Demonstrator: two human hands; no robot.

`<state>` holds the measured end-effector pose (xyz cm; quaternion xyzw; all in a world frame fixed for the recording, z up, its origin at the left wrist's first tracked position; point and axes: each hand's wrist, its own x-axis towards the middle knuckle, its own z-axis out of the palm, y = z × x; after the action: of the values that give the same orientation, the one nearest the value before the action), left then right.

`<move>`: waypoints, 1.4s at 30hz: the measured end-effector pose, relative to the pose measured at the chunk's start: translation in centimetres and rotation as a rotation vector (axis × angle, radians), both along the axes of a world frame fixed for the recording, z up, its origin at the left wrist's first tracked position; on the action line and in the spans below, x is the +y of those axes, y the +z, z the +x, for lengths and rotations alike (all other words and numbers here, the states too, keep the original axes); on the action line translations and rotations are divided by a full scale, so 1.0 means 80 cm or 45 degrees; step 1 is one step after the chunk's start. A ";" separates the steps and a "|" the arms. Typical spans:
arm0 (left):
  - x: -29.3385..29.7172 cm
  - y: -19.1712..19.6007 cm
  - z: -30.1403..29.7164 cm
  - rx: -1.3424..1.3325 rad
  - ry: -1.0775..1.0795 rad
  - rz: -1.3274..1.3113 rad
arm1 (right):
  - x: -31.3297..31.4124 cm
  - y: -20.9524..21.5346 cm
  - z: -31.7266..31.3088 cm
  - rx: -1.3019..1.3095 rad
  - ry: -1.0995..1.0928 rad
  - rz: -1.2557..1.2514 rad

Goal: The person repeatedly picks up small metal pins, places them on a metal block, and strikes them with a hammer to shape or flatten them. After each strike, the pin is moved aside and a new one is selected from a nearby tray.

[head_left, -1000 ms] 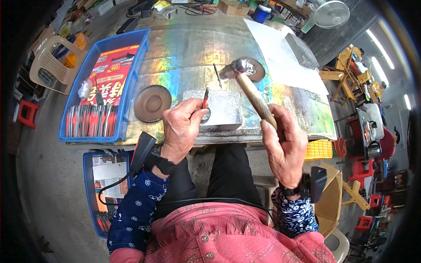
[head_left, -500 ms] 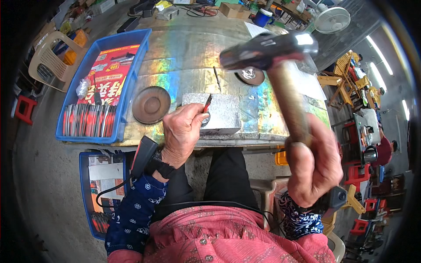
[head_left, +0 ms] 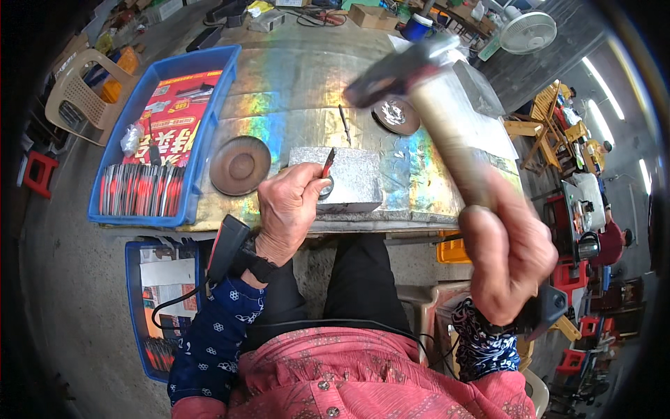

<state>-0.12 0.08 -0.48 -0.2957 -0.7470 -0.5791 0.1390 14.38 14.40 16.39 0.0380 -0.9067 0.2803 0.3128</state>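
My left hand [head_left: 289,202] is closed over the near left part of a grey metal block [head_left: 356,178]. Its thumb and finger pinch a slim red-and-dark pointed tool [head_left: 329,162], tip up and away from me. A small round piece under those fingertips is mostly hidden. Raised in the air on the right, my right hand [head_left: 506,255] grips a hammer [head_left: 447,119] by its wooden handle. The dark hammer head is blurred and hangs above the far right of the table. Behind the block lies a thin dark rod [head_left: 345,122].
A brown round dish [head_left: 241,165] sits left of the block; another dish [head_left: 396,126] holds pale bits. The blue tray [head_left: 223,87] on the left carries many slim red-and-silver pieces [head_left: 143,192]. Below it stands another blue bin [head_left: 136,307]. A fan [head_left: 528,31] is far right.
The hammer has shifted slightly left, and my right hand has moved a little right and upward. My left hand and the pointed tool stay nearly in place.
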 end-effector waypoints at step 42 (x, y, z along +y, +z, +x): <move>-0.091 -0.056 -0.084 0.311 0.481 -1.252 | 0.013 -0.213 -0.025 -0.338 -0.365 0.211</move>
<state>-6.83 -7.19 -4.96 -0.2516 -0.9485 -0.0877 0.1716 12.35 15.42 -0.67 -0.1030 -0.9560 0.1600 0.2231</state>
